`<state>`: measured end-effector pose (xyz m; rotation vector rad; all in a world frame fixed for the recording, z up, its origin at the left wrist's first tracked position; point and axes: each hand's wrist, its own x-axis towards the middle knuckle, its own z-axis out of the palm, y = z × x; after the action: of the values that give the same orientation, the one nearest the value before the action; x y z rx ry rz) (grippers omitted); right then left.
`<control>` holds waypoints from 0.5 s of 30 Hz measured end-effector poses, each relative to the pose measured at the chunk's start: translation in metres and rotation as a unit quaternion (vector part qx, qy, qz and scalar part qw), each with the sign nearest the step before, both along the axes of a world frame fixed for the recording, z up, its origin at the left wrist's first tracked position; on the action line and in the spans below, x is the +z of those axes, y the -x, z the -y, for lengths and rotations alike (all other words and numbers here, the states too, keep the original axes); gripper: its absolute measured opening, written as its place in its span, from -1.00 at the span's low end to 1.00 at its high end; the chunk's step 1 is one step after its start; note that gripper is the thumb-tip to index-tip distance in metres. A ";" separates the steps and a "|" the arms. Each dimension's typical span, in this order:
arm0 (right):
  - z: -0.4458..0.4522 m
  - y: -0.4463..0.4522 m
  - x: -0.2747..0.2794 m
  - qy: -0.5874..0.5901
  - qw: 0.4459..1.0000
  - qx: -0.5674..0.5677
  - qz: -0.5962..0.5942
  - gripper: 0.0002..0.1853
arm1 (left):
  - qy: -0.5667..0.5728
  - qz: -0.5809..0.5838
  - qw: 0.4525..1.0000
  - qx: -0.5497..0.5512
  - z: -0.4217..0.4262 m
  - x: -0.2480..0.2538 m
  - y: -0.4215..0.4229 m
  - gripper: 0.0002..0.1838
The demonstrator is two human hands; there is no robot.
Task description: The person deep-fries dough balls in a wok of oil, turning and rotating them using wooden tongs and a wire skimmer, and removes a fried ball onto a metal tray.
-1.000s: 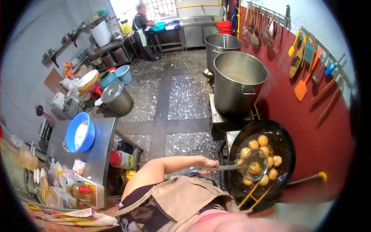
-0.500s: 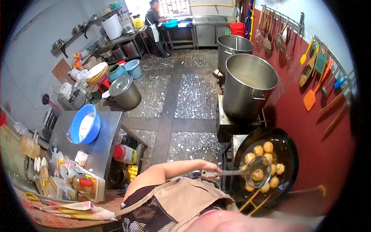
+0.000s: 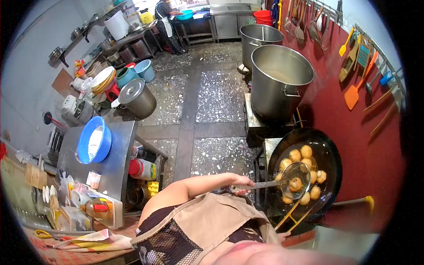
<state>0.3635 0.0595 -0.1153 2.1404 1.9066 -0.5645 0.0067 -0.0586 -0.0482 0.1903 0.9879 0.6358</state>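
My left hand (image 3: 242, 183) is wrapped round the handle of a wire strainer (image 3: 295, 180), whose round mesh head lies over the wok (image 3: 329, 150). One browned ball (image 3: 295, 184) shows within the mesh. Several more golden balls (image 3: 306, 151) sit in dark oil around it. At the wok's near edge is a yellow frame (image 3: 289, 217) of two bars with a crosspiece. A small skin-coloured part, perhaps my right hand (image 3: 282, 237), shows just below this frame; its fingers and anything in them cannot be made out. Blurred skin fills the bottom edge.
Beyond the wok stand two tall metal pots (image 3: 282, 88). Utensils, including an orange spatula (image 3: 352, 97), hang on the right wall. At left, a steel table (image 3: 119, 154) holds a blue basin (image 3: 104, 143) with white contents. A person (image 3: 165, 26) works at the far counter.
The view has shifted, first right and then back partly, with the scene now higher in the frame than at first. My left hand still grips the strainer, and its head stays over the wok.
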 end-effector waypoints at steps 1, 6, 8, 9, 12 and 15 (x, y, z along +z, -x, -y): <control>-0.001 0.000 0.002 0.001 1.000 0.002 0.002 0.16 | -0.005 -0.011 1.000 0.000 0.000 0.001 0.001 -0.58; 0.002 0.019 0.037 0.021 1.000 -0.006 0.022 0.14 | -0.027 -0.048 0.998 0.001 0.003 -0.001 0.001 -0.56; 0.005 0.018 0.040 0.008 1.000 0.007 0.005 0.11 | -0.030 -0.031 0.999 -0.002 0.003 -0.002 0.001 -0.57; 0.008 0.016 0.038 -0.009 0.999 0.026 -0.019 0.09 | -0.028 -0.019 0.999 -0.004 0.003 -0.001 0.002 -0.57; 0.018 0.021 0.051 -0.052 0.997 0.041 -0.044 0.03 | -0.052 -0.059 0.997 -0.025 0.005 0.002 0.002 -0.58; 0.007 0.011 0.053 -0.079 0.968 0.105 -0.213 0.00 | -0.031 -0.113 0.992 -0.056 0.003 0.030 0.005 -0.52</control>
<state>0.3521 0.0520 -0.0627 1.9896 2.4428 -0.9131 0.0022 -0.0617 -0.0185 0.3764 1.1669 0.5511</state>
